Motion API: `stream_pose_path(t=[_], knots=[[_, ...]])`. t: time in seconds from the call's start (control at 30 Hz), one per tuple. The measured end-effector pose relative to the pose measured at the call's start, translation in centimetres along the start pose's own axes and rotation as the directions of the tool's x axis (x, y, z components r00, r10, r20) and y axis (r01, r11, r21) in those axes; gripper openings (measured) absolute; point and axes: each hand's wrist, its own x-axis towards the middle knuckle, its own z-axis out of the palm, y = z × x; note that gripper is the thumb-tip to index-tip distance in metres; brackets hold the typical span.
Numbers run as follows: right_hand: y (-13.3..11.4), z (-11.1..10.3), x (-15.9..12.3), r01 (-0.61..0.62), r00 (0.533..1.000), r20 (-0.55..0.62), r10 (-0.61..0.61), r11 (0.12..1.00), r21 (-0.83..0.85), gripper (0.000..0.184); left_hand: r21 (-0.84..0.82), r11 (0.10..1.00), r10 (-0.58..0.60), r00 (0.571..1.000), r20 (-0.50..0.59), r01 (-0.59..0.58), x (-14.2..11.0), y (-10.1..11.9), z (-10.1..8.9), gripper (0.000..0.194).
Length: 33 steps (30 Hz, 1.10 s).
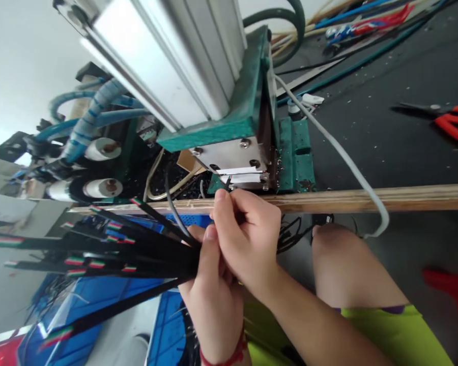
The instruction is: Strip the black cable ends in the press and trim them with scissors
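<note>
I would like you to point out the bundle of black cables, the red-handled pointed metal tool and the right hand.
Bundle of black cables (pixel 164 256): head view, middle of the fanned cables.
Red-handled pointed metal tool (pixel 445 123): head view, red handle.
Right hand (pixel 250 241): head view, near the thumb's base.

Black cables (pixel 148 256) (tips (pixel 96 264) red, white, green) fan out leftward.

I see pale wall (pixel 15 56) upper L, lit bright; dk benchtop (pixel 370 137) w/ wood edge (pixel 423 199), R side; gray flr (pixel 400 246) lower R.
</note>
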Motion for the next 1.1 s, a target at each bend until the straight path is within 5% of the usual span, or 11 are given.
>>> stream_pose_path(t=[0.17,0.3,0.43,0.77,0.93,1.1], knots=[[-0.2,0.4,0.4,-0.023,0.998,-0.049,0.026,0.998,0.055,0.049,0.16,0.98,0.127,0.991,-0.045,-0.118,0.6,0.0,-0.5,0.018],[-0.6,0.5,0.5,-0.075,0.995,-0.056,0.08,0.994,0.083,0.048,0.473,0.828,0.318,0.947,0.044,-0.3,1.0,0.3,-1.2,0.024],[-0.8,0.5,0.7,-0.137,0.988,-0.047,0.144,0.982,0.128,0.048,0.6,0.707,0.397,0.912,0.101,-0.374,1.3,-0.1,-2.1,0.015],[-0.6,0.4,0.8,-0.113,0.99,-0.066,0.123,0.984,0.136,0.05,0.602,0.675,0.456,0.883,0.115,-0.427,1.3,0.6,-1.2,0.007],[-0.5,0.5,0.7,-0.095,0.991,-0.078,0.106,0.987,0.133,0.049,0.407,0.843,0.37,0.928,0.033,-0.351,1.0,0.2,-0.3,0.009],[-0.5,0.4,0.6,-0.097,0.991,-0.087,0.105,0.991,0.088,0.047,0.593,0.685,0.451,0.886,0.112,-0.424,1.2,-0.1,-1.4,0.01]])
